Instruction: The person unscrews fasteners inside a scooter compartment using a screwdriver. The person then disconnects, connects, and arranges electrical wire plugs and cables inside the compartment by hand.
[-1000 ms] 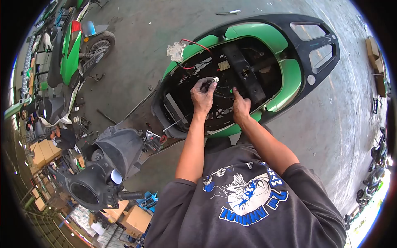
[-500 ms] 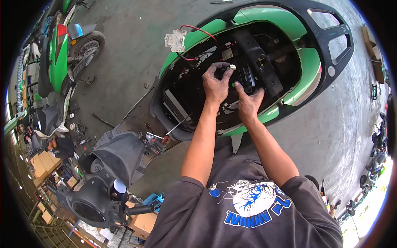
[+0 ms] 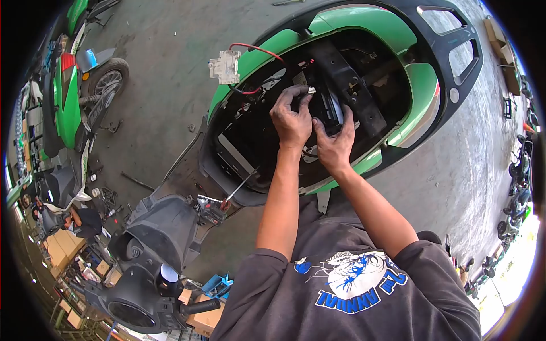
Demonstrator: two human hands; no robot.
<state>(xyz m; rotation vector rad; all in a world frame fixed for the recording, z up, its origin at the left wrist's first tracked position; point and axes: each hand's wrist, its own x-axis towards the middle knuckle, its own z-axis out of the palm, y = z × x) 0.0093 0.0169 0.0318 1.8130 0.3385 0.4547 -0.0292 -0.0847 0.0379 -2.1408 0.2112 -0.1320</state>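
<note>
My left hand (image 3: pixel 291 119) pinches a small white plug connector (image 3: pixel 311 90) between thumb and fingertips, above the open seat compartment of a green and black scooter (image 3: pixel 422 94). Just right of it, my right hand (image 3: pixel 336 145) is inside the compartment, thumb and fingers apart, beside a black part with a shiny edge (image 3: pixel 331 108). Whether those fingers touch that part is hard to see. A whitish circuit breaker (image 3: pixel 224 67) on red and black wires rests at the compartment's left rim. Both hands have dark, greasy smudges.
A screwdriver (image 3: pixel 242 186) leans against the compartment's front edge, near tools on the footboard. The scooter's handlebar (image 3: pixel 199 307) is at lower left. Another green scooter (image 3: pixel 68 105) stands at left, with a person (image 3: pixel 85 220) crouching below it. Cardboard boxes (image 3: pixel 63 244) are stacked nearby.
The view has shifted slightly, so the scooter appears further left. My right hand has turned and its fingers reach further up beside the black part; the green spot at its thumb is out of sight.
</note>
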